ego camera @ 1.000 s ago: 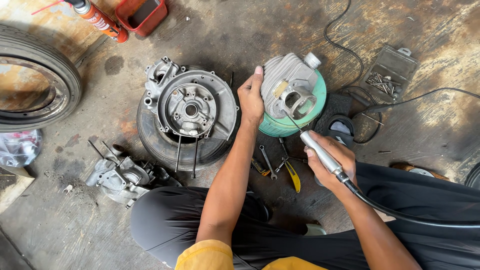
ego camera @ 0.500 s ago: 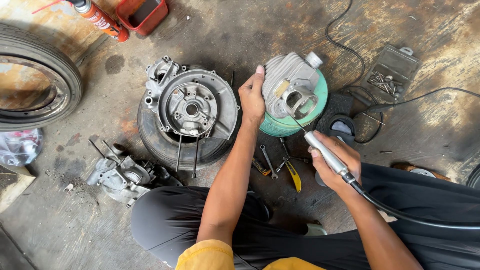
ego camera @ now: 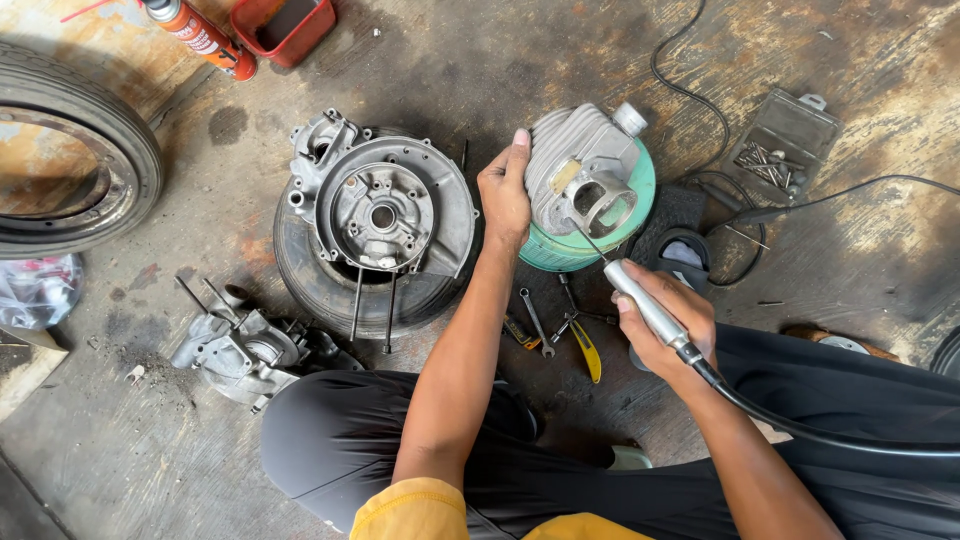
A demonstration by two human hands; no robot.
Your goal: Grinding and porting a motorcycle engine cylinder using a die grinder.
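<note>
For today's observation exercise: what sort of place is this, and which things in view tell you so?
Probably a small engine or motorcycle repair workshop. On the stained concrete floor lie an engine casing set on a tyre, scattered wrenches, and a finned cylinder being worked with a handheld grinding tool.

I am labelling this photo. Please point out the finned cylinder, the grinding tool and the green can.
finned cylinder [ego camera: 562, 165], head view, on its ribbed side.
grinding tool [ego camera: 645, 305], head view, on its metal handle.
green can [ego camera: 640, 190], head view, on its right rim.
</note>
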